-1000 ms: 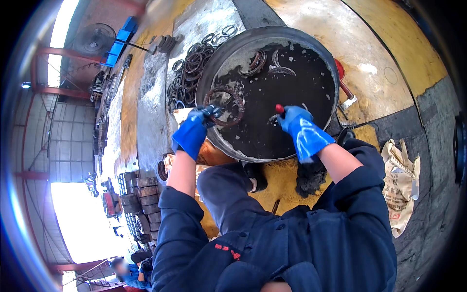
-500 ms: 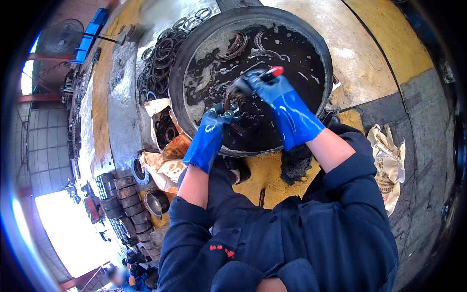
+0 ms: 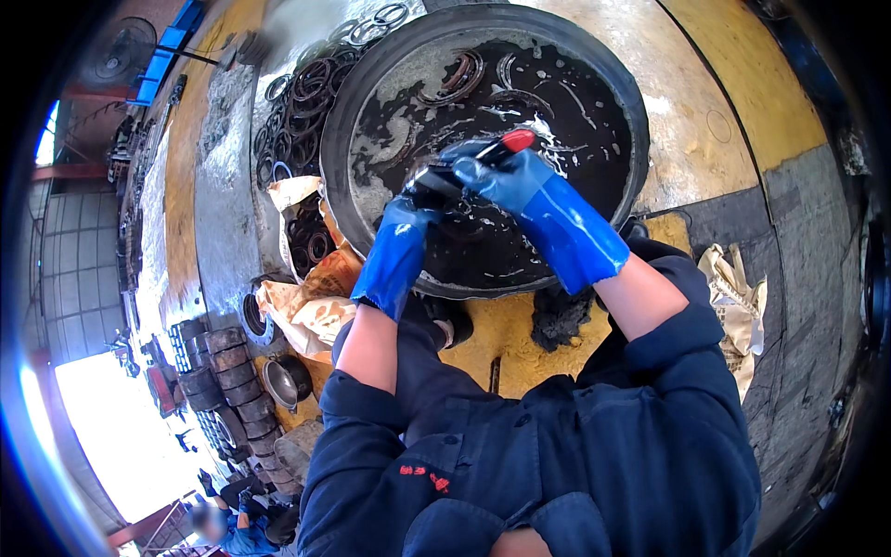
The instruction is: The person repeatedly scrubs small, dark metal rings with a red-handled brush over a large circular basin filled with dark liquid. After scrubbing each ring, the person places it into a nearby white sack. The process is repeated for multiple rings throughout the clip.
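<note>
Both hands wear blue rubber gloves and work close together over a wide round tub [image 3: 634, 121] of dark liquid. My right hand [image 3: 497, 176] is wrapped round a brush with a red handle end [image 3: 518, 140]; its bristles are hidden now, though the earlier frame shows them. My left hand [image 3: 406, 212] is closed on a dark ring [image 3: 436, 180], mostly covered by the gloves and the brush. Beyond the hands, a reddish-brown ring [image 3: 457, 79] and paler curved pieces [image 3: 506, 71] lie partly in the liquid.
Left of the tub lie many dark rings [image 3: 302, 102] and an open paper sack [image 3: 320, 302] with rings inside. A metal bowl [image 3: 281, 382] and stacked dark blocks [image 3: 237, 371] stand nearer left. A crumpled sack [image 3: 733, 306] lies right. Another person [image 3: 243, 529] is at lower left.
My right hand and the brush have shifted slightly left and down, nearer my left hand. The bristles and the brown part of the ring have gone out of sight.
</note>
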`<state>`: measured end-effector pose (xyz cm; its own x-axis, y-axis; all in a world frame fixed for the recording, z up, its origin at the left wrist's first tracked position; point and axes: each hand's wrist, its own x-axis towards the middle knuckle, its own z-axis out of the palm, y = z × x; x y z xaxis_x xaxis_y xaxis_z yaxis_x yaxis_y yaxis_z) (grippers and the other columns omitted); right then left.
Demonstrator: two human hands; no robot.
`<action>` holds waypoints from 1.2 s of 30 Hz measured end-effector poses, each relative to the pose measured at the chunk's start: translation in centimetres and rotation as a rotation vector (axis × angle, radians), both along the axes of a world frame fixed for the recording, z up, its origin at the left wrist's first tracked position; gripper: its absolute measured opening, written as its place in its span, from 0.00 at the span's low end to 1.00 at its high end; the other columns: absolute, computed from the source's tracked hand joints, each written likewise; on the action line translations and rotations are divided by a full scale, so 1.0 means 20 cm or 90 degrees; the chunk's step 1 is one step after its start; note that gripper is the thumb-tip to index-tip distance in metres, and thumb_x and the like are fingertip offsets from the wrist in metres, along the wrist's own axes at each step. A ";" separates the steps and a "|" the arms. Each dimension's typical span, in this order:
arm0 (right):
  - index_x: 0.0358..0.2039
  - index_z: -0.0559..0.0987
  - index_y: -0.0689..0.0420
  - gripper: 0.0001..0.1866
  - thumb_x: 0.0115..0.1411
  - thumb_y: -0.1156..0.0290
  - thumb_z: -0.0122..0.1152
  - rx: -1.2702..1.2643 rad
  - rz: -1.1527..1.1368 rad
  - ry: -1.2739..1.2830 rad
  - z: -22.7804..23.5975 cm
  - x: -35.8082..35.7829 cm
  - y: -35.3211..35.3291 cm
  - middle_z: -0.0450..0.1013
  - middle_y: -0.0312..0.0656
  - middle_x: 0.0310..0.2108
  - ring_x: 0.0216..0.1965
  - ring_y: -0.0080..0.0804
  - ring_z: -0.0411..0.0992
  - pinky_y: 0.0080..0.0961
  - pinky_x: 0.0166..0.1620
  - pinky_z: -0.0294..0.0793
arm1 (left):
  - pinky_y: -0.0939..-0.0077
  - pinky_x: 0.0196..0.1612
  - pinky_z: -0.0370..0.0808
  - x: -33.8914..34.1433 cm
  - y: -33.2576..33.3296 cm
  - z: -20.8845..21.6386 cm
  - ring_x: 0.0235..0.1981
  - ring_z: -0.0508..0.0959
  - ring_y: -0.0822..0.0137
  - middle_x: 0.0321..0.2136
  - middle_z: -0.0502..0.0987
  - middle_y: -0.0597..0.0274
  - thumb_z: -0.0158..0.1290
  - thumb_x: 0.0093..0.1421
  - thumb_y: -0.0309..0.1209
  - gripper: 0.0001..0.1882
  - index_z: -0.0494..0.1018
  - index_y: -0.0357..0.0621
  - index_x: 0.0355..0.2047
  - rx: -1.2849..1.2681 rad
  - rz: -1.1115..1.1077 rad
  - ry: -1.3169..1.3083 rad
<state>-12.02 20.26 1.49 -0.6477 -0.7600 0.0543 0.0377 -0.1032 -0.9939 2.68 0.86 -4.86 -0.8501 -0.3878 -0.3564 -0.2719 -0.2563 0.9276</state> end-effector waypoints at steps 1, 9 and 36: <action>0.48 0.83 0.56 0.13 0.65 0.66 0.63 0.027 0.012 0.025 0.05 0.02 0.03 0.82 0.40 0.42 0.46 0.27 0.78 0.26 0.54 0.75 | 0.73 0.44 0.77 -0.03 0.05 0.06 0.37 0.80 0.67 0.37 0.82 0.57 0.56 0.60 0.20 0.13 0.77 0.32 0.46 -0.019 -0.019 -0.020; 0.46 0.82 0.60 0.14 0.62 0.69 0.67 0.212 -0.339 -0.320 -0.25 -0.16 0.12 0.81 0.44 0.41 0.40 0.33 0.80 0.30 0.47 0.81 | 0.76 0.45 0.77 -0.10 0.18 0.26 0.39 0.80 0.68 0.40 0.82 0.56 0.56 0.63 0.21 0.13 0.77 0.32 0.47 -0.071 -0.026 -0.062; 0.48 0.82 0.52 0.15 0.63 0.63 0.65 0.264 -0.106 -0.072 -0.09 0.11 0.25 0.82 0.44 0.39 0.43 0.34 0.81 0.30 0.48 0.77 | 0.72 0.49 0.78 -0.03 0.15 0.36 0.43 0.82 0.62 0.42 0.82 0.54 0.43 0.68 0.25 0.14 0.75 0.34 0.48 -0.242 -0.066 0.077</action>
